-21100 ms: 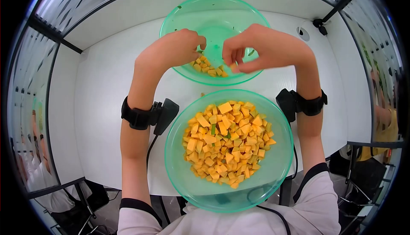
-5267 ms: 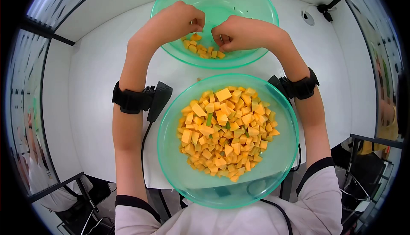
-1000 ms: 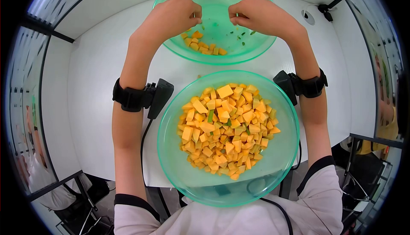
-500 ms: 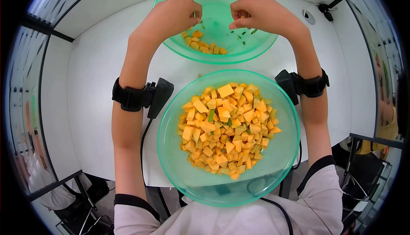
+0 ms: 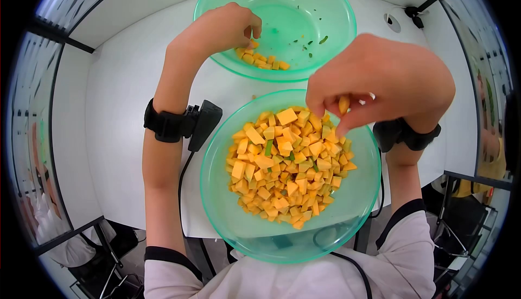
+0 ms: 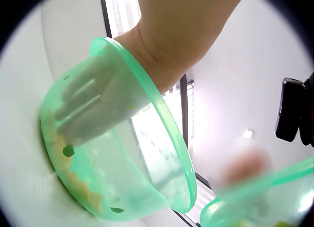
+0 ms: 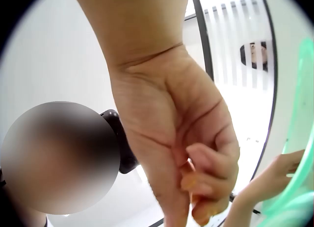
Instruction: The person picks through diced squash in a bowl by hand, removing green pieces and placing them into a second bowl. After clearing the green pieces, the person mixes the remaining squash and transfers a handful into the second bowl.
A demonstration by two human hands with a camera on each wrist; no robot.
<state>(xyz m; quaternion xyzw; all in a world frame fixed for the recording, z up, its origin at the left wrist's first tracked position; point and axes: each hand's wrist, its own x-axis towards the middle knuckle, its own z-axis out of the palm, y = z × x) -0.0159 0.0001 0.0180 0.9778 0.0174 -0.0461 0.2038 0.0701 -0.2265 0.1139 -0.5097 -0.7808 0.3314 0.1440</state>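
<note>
Between the fingers and thumb of my right hand (image 5: 382, 79) is an orange piece (image 5: 343, 104), held above the right part of the near green bowl (image 5: 355, 204). A heap of orange cubes (image 5: 282, 177) with a few green bits fills that bowl's middle. My left hand (image 5: 223, 26) reaches into the far green bowl (image 5: 277, 19), its fingertips at a small group of orange cubes (image 5: 263, 61). Through the bowl wall (image 6: 122, 178) the left wrist view shows the left hand (image 6: 98, 97) with fingers extended. In the right wrist view, the right hand (image 7: 171, 119) has curled fingers.
Dark green scraps (image 5: 323, 40) lie in the far bowl's right side. The bowls stand on a white table (image 5: 127, 109) with raised panels around it. A cable hole (image 5: 392, 22) is at the back right. Wrist cameras (image 5: 203, 125) with cables are strapped to both arms.
My right hand has come from the far bowl to above the near one, with an orange piece between its fingers. My left hand has lowered slightly towards the cubes.
</note>
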